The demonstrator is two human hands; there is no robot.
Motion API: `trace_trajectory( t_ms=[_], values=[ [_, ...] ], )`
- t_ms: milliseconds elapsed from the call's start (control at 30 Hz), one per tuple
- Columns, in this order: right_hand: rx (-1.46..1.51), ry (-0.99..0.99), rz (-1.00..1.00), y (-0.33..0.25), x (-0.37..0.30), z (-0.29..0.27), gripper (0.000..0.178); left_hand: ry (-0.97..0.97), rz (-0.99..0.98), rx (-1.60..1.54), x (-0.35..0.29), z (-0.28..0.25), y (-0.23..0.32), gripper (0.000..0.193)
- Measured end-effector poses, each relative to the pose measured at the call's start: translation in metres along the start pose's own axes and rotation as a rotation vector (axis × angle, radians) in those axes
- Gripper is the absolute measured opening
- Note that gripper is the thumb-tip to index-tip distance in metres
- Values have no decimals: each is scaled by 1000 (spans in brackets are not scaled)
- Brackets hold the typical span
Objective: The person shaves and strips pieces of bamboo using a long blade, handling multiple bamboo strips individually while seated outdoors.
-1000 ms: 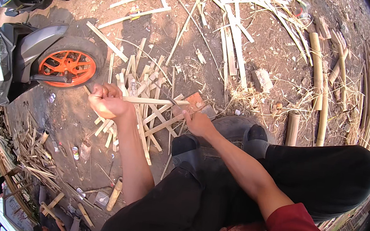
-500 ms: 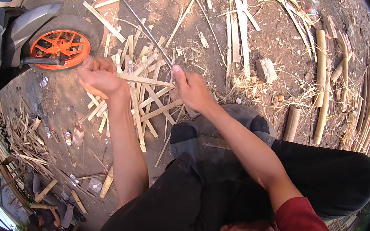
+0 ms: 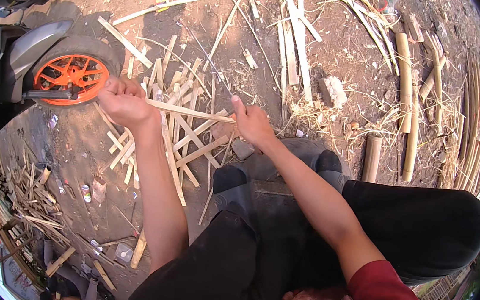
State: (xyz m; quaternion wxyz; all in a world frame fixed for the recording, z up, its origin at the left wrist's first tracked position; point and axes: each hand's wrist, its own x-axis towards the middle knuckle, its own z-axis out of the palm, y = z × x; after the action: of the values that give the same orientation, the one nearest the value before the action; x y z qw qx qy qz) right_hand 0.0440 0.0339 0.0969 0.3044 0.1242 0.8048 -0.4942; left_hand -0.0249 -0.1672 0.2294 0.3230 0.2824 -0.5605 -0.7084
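My left hand [image 3: 129, 103] is closed around one end of a pale bamboo strip [image 3: 188, 111]. The strip runs roughly level to my right hand [image 3: 253, 126], where its other end meets the fingers. That right hand grips a long, thin knife [image 3: 209, 57], its narrow blade slanting away to the upper left with the thumb along its base. The knife's handle is hidden in the palm. Below both hands lies a loose heap of cut bamboo strips [image 3: 173, 136], crossing one another on the dirt.
A motorcycle's orange front wheel [image 3: 72, 80] stands close beside my left hand. Bamboo poles [image 3: 403, 80] and a brick-like block [image 3: 333, 92] lie to the right. Longer strips [image 3: 296, 34] spread beyond. At lower left are a can [image 3: 86, 193], bamboo scraps and another person.
The knife's blade has turned nearly edge-on and looks thinner and shorter. My right hand has shifted slightly right and down; the left still grips the strip. The whole view has shifted a little.
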Motion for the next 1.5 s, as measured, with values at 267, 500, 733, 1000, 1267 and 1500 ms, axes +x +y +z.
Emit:
trace_trajectory(
  t_ms=[267, 500, 733, 1000, 1267, 1500],
  values=[
    [4, -83, -66, 76, -18, 43, 70, 17, 23, -1, -17, 20, 5, 31],
    [-265, -259, 48, 40, -27, 18, 69, 54, 55, 19, -5, 6, 8, 32],
    [-555, -197, -80, 50, -31, 6, 66, 53, 40, 80, -11, 4, 7, 31],
    [-836, -159, -365, 39, -1, -6, 63, 238, -17, 32, 6, -30, 13, 28],
    [-295, 0, -246, -35, 30, -44, 76, 190, 44, 31, 3, -16, 9, 32],
    [-361, -113, -129, 99, -22, 38, 79, 135, 49, 75, -4, 4, 9, 31]
  ],
)
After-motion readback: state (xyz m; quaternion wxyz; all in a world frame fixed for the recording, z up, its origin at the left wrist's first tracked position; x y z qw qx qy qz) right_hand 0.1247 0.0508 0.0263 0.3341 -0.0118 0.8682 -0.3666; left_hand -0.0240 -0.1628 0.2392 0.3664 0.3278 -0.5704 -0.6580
